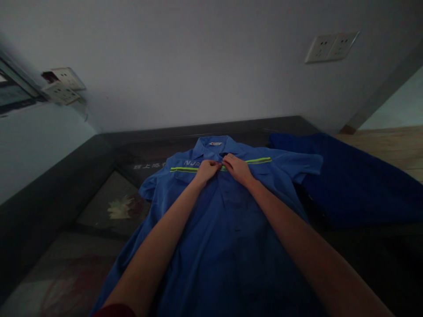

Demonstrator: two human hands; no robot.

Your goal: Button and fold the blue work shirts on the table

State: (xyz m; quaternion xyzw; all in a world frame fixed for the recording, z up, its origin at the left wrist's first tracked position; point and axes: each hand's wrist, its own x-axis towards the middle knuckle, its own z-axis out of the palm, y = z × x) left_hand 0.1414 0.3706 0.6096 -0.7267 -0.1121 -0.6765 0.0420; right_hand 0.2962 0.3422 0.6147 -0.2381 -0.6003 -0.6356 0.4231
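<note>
A blue short-sleeved work shirt point(205, 229) lies front up on a dark surface, its collar toward the wall. A yellow-green stripe crosses its chest, with white letters above it on the left. My left hand point(208, 171) pinches the front placket at stripe height. Right beside it, my right hand point(235, 168) grips the other edge of the placket, fingers bent. The fingertips of both hands nearly meet. Whether a button sits between them is too small to tell. Below the hands, the shirt front lies along its centre line.
Darker blue folded cloth point(357, 180) lies at the right, partly beside the shirt's sleeve. A wall rises behind the dark table point(122, 149), with a double socket point(332, 47) at upper right and more sockets point(64, 86) at left. Printed pictures show on the tabletop.
</note>
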